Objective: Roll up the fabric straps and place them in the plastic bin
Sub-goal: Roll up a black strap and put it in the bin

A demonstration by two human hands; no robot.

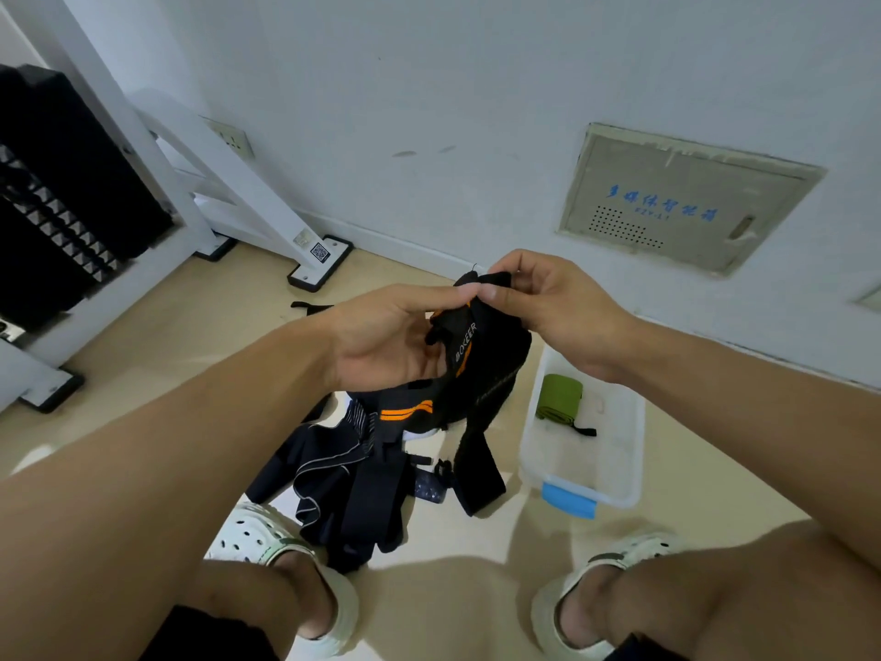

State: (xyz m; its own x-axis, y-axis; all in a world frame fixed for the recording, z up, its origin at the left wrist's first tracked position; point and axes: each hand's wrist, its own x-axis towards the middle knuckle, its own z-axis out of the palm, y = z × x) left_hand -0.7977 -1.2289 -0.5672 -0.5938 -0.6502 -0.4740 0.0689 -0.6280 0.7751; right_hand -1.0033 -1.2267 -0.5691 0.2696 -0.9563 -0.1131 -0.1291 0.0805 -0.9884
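Head view, person crouching over a floor. At centre frame the left hand (386, 341) and the right hand (548, 307) meet at the top end of a black woven fabric strap with orange stripes and pale lettering (469, 355). The right hand's thumb and forefinger pinch the strap's uppermost edge; the left hand's fingers curl round the fabric just below, thumb tip touching the same end. The rest of the strap hangs down toward lower centre, its free tail ending near a clear plastic bin with a blue latch (619, 489) at right of centre. Inside the bin lies a rolled green fabric strap (558, 398).

The step in hand appears to be starting the roll. It should go best if the first turn is folded tight and square at the pinched end, edges aligned, with the hanging length kept free of the heap of dark straps and cloth (343, 474) below.

Whether a first turn is already formed cannot be told: the fingers cover the strap's end. How many straps make up the heap is unclear, since they overlap. The forearms hide much of the floor at left and right, and pale perforated clogs (257, 531) are partly covered.
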